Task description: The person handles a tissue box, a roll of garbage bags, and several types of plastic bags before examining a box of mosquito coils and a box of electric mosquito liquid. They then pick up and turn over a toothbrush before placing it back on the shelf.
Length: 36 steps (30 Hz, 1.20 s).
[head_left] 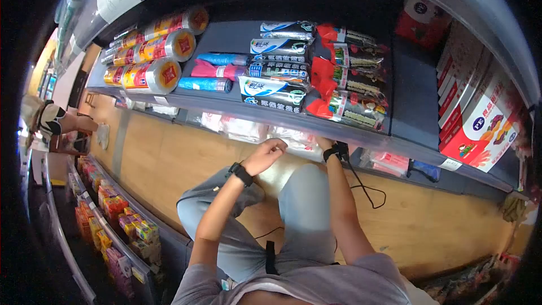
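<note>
My left hand (266, 157) hovers over the floor in front of the shelf, its fingers curled in, with nothing showing in them. To its right, my right hand (324, 143) reaches under the front edge of the upper shelf; its fingers are hidden there. Both hands are beside clear-wrapped white packs (293, 139) on the lower shelf. Black bands circle both wrists, and a black cable hangs by the right one. Above on the shelf lie black bag rolls (273, 91) and black packs with red tops (351, 107).
Thick rolls of clear film (152, 75) and blue rolls (204, 84) lie at the shelf's left. White and red PE boxes (480, 130) stand at its right. Behind on the left is a low rack of small colourful packs (116, 200). Another person (59, 123) is farther left.
</note>
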{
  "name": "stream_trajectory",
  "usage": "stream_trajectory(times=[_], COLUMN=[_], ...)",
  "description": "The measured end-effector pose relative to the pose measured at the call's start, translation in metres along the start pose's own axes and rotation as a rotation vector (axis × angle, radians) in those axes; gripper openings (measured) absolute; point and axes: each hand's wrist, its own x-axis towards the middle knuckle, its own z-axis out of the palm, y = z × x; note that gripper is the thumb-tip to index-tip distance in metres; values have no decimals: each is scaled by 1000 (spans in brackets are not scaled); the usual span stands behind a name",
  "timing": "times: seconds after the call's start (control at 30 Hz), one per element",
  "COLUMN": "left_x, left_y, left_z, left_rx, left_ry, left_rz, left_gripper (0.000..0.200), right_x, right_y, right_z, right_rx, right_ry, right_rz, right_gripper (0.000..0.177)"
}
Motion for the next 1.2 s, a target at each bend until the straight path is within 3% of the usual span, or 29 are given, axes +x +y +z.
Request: stream_trajectory(times=[0.03, 0.1, 0.2, 0.23, 0.27, 0.3, 0.33, 0.37, 0.43, 0.5, 0.53, 0.57, 0.7, 0.77, 0.83, 0.87, 0.97, 1.03, 1.1, 1.17, 1.2], left_x=[4, 14, 37, 44, 54, 65, 80, 92, 97, 102, 109, 116, 141, 138, 126, 117, 101, 79, 46, 20, 8], left_y=[-20, -67, -115, -122, -128, -137, -144, -152, -109, -96, -107, -119, -154, -158, -136, -119, -98, -73, -58, -46, -39], left_z=[4, 7, 10, 15, 19, 21, 20, 22, 27, 24, 20, 17, 7, 9, 5, 7, -1, -3, -6, -6, -7], left_rx=[4, 109, 298, 302, 317, 329, 470, 470, 382, 223, 188, 153, 157, 128, -286, -376, -473, -438, -534, -601, -564], left_ry=[3, 197, 280, 271, 370, 463, 464, 446, 498, 457, 433, 410, 332, 309, 113, 171, 7, -37, -150, -211, -240], left_rz=[-5, -234, -337, -330, -188, -43, 49, 63, -160, -77, -150, -225, -15, -7, -103, -50, -44, -133, -94, -65, -48], left_gripper=[24, 38, 52, 52, 57, 62, 66, 66, 61, 56, 60, 64, 59, 49, 42, 38, 37, 38, 37, 41, 43], right_x=[1, 4, 10, 10, 6, 1, -6, -12, -15, -18, -13, -10, -19, -24, -30, -51, -86, -113, -137, -162, -172], right_y=[3, 12, 42, 48, 51, 43, 33, 24, 35, 29, 33, 41, 40, 51, 55, 12, -12, -30, -30, -58, -66], right_z=[1, 6, 27, 28, 36, 34, 30, 25, 37, 36, 43, 46, 37, 37, 28, -2, -17, -29, -18, -11, -10], right_rx=[-3, -8, -87, -199, 95, 99, 236, 367, 233, 184, 359, 352, 329, 306, 394, 383, 596, 580, 724, 1164, 1116], right_ry=[-1, 0, 30, 29, 103, 124, 177, 229, 295, 379, 388, 409, 297, 251, 113, 25, 14, 62, 135, 314, 313], right_rz=[12, 29, -56, -80, -53, -45, -51, -60, 7, -76, -62, -54, 120, 205, 192, 155, 164, 321, 408, 175, 144], right_gripper=[56, 57, 53, 50, 50, 50, 39, 30, 33, 52, 62, 62, 48, 42, 31, 32, 29, 39, 36, 34, 35])
